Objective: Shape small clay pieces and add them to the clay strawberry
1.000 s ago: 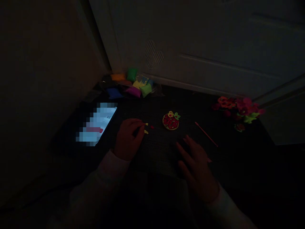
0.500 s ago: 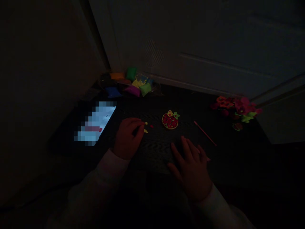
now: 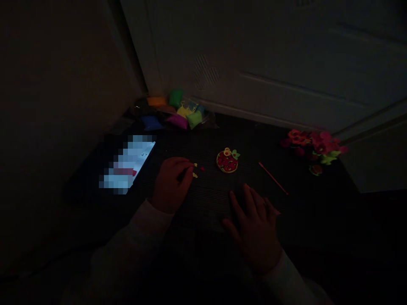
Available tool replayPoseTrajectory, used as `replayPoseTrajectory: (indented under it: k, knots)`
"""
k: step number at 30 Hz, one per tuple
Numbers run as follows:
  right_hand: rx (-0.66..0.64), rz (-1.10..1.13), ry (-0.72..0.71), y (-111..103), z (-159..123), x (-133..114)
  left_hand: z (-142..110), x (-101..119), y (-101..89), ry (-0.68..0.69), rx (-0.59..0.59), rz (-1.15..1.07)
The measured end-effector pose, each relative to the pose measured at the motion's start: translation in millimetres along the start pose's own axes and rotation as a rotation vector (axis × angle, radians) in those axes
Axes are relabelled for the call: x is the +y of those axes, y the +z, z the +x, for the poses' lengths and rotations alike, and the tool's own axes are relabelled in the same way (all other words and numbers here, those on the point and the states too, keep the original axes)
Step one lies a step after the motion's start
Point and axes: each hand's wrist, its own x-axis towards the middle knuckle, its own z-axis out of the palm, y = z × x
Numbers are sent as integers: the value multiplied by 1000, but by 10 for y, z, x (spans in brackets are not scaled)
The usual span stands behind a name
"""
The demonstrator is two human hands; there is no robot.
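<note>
The light is very dim. My left hand (image 3: pixel 171 184) rests on the dark table with its fingers curled and thumb and forefinger close together; whatever lies between the tips is hidden. Right by those tips lie small yellow clay bits (image 3: pixel 195 175) and a tiny red piece (image 3: pixel 202 168). My right hand (image 3: pixel 257 226) lies palm down, fingers spread. From beneath its outer fingers pokes the end of a flat pink piece (image 3: pixel 277 212), mostly covered. Beyond both hands sits a round red clay disc (image 3: pixel 227 163) with a yellow rim and yellow and green flowers on top.
A thin pink stick tool (image 3: pixel 273 178) lies to the right. On the left a lit phone (image 3: pixel 140 161) stands out. Several coloured clay packets (image 3: pixel 176 121) are heaped at the back against a pale door (image 3: pixel 270 51). Bright clay flowers (image 3: pixel 321 144) gather at the back right.
My right hand's outer fingers have drawn together slightly over the pink piece and the hand has shifted a little. My left hand stays nearly still; the view has moved slightly.
</note>
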Motion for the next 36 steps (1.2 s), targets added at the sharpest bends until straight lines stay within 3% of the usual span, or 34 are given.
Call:
replayPoseTrajectory:
  k: [10, 15, 21, 31, 36]
  knots:
    - [27, 64, -34, -54, 31, -92, -1, 6, -12, -14, -14, -1]
    - [62, 100, 32, -63, 11, 39, 2, 13, -8, -30, -6, -18]
    - [93, 146, 15, -57, 62, 76, -2, 6, -13, -11, -4, -14]
    - [-18, 39, -116, -26, 105, -35, -5, 13, -19, -10, -7, -5]
    - [-23, 10, -58, 5, 98, 35, -9, 16, -21, -24, 1, -19]
